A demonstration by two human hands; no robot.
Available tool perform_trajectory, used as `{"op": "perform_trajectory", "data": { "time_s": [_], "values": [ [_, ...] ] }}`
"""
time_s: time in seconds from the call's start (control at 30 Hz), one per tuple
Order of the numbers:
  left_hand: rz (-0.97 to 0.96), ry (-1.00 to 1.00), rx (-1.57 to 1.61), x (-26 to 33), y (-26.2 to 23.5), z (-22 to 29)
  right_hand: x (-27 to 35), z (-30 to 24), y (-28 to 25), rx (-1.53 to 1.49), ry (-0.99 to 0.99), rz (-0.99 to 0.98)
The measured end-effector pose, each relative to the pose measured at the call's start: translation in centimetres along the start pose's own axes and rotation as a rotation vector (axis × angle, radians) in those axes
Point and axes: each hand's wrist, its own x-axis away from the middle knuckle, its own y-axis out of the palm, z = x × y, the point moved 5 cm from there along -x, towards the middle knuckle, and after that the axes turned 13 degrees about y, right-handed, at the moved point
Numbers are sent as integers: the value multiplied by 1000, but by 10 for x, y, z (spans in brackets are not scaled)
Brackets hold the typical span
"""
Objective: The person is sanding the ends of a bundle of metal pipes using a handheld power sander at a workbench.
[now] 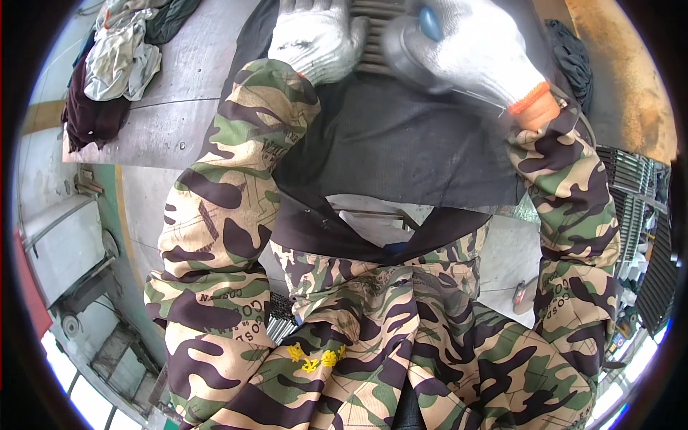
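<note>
My left hand (317, 39), in a white knit glove, lies flat on a black cloth (401, 136), its fingers stretched toward the top edge, where they are cut off. Close by its thumb side is a row of dark metal bars (376, 36). My right hand (479, 50), gloved in white with an orange cuff, is closed around a rounded grey tool (408, 54) with a blue knob-like part. It looks like a handheld sander, but blur and the glove hide its exact kind. The tool rests over or on the right side of the bars; contact cannot be made out.
Rumpled cloths (118, 68) lie on the worktable (172, 118) at far left. A dark cloth (571, 61) sits on the brownish surface (620, 79) at right. Stacked metal racks (631, 208) stand below it. A thin cord or hose (584, 122) runs beside my right forearm.
</note>
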Motion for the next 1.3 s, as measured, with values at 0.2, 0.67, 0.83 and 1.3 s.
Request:
{"op": "perform_trajectory", "data": {
  "time_s": [0.2,0.67,0.83,1.3],
  "values": [
    [34,28,17,17,-4,12,3,0,6,28,1,-19],
    [212,220,-121,10,-7,19,-8,12,7,38,59,13],
    [170,199,-2,25,-29,20,-24,4,7,108,80,-58],
    [-25,38,-24,-3,-4,7,-29,18,9,53,113,-31]
  ]
}}
